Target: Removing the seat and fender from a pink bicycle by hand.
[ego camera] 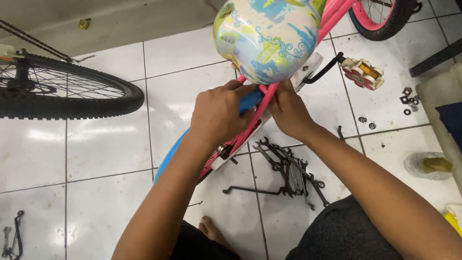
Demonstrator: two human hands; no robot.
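Note:
A small pink bicycle frame (332,17) stands over the white tiled floor, with a colourful patterned saddle (267,36) on top. My left hand (219,115) is closed around a blue-handled tool (251,101) pressed against the pink tube just under the saddle. On the other side of the same tube, my right hand (288,113) grips the frame. A black crank with a white and pink pedal (363,73) sticks out to the right. Part of a blue mudguard (168,156) shows below my left forearm.
A large black spoked wheel (67,94) lies at the left. Several wrenches (291,171) are piled on the tiles in front of me. Loose nuts and washers (408,98) sit at the right, near a clear bag (428,165). My bare foot (211,228) rests below.

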